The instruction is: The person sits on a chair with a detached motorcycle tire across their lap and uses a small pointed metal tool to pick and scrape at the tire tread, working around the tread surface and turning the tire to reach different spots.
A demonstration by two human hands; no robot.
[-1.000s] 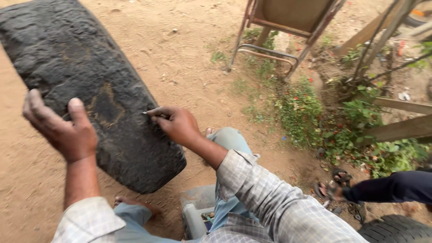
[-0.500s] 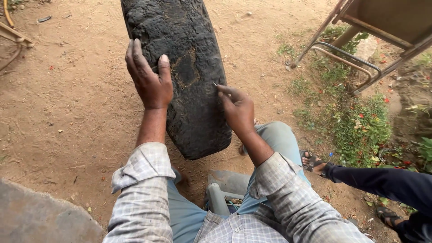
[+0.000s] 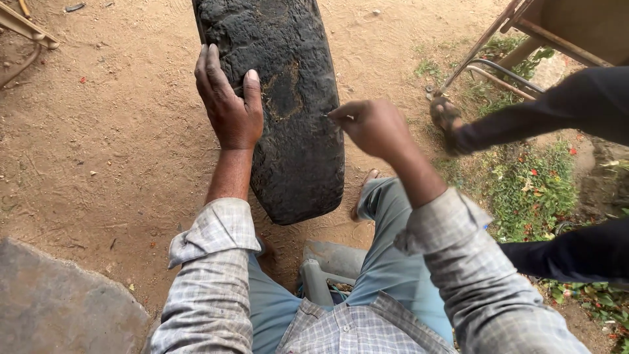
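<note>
On the black tyre [image 3: 288,124], the left hand [image 3: 229,108] lies flat; the right hand's [image 3: 373,128] grip pinches a small tool [image 3: 325,115].

— What sort of place is shown?
— An outdoor yard workshop: bare sandy ground [image 3: 98,151], a worn black tyre [image 3: 282,98] being worked on, weeds [image 3: 531,190] and a metal frame [image 3: 498,39] alongside.

The left hand [image 3: 229,108] lies flat, palm down, fingers stretched forward and close together, thumb spread to the side, wrist straight above a bare forearm with the checked sleeve rolled back. The right hand [image 3: 373,126] is raised, fingers curled in a pinch at their tips, forearm bent inward from the elbow.
</note>
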